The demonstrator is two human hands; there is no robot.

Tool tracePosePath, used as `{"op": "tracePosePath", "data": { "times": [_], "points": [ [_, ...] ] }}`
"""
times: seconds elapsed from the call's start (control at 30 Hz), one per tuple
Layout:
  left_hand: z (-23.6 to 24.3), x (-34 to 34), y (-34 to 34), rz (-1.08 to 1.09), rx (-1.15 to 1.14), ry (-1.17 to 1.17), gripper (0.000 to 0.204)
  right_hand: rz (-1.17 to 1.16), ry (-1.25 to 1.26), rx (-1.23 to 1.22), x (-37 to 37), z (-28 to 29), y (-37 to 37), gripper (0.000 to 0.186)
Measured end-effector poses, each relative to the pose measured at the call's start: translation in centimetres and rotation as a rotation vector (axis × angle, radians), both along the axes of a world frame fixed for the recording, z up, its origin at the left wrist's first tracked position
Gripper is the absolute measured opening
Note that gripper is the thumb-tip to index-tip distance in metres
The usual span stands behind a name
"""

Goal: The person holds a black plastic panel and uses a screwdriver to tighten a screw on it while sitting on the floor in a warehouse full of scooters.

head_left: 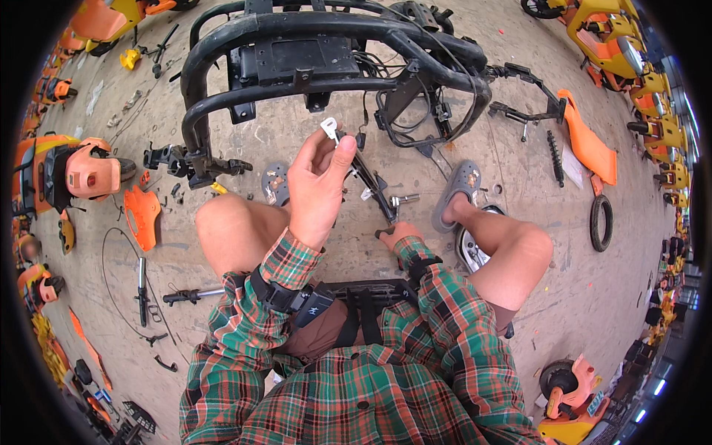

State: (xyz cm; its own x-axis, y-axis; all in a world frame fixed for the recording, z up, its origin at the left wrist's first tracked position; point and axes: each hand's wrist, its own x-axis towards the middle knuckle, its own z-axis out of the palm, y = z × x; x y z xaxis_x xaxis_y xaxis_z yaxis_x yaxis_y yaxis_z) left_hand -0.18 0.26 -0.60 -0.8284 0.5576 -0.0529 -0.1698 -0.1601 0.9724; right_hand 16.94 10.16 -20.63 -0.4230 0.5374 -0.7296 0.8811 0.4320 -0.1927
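My left hand (317, 189) is raised between my knees, its fingers closed on a small white plastic piece (329, 127) that looks like a tag or connector with a hole. Dark wiring or a dark part hangs just behind those fingers. Lower and to the right, my right hand (404, 239) is closed around a socket wrench, whose shiny metal head (405, 199) shows above the fingers; most of its handle is hidden. A long dark bar (374, 187) lies on the floor between the hands. Just beyond them stands a black tubular scooter frame (297, 67) with loose cables.
An orange panel (142, 216) and a fork tube (142, 289) lie at left. At right are a long orange panel (586, 141), a shock absorber (555, 158) and a tyre (601, 222). Orange and yellow scooters (601, 44) line both sides. My shoes (457, 194) flank the workspace.
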Motion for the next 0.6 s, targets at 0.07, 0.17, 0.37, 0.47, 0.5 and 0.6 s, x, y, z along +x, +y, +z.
{"op": "tracePosePath", "data": {
  "times": [0.07,0.17,0.37,0.47,0.5,0.6],
  "points": [
    [-0.1,-0.1,-0.1,0.000,-0.002,-0.002,0.043,-0.038,0.026,-0.013,-0.1,0.4,0.1,0.054],
    [-0.1,-0.1,-0.1,0.003,-0.001,-0.006,0.043,-0.085,0.035,0.027,-0.2,1.0,0.1,0.053],
    [-0.1,0.1,0.1,-0.001,-0.005,-0.008,0.043,-0.113,0.046,0.044,-0.1,1.2,0.2,0.053],
    [0.2,0.1,0.1,0.000,-0.005,-0.025,0.043,-0.146,0.042,0.030,0.0,1.1,0.3,0.055],
    [0.3,0.1,0.0,0.004,0.004,-0.033,0.044,-0.158,0.048,0.023,0.0,1.0,0.3,0.056],
    [0.0,-0.3,-0.3,0.018,0.011,-0.013,0.043,-0.219,0.060,-0.007,-0.2,1.0,0.7,0.055]
  ]
}}
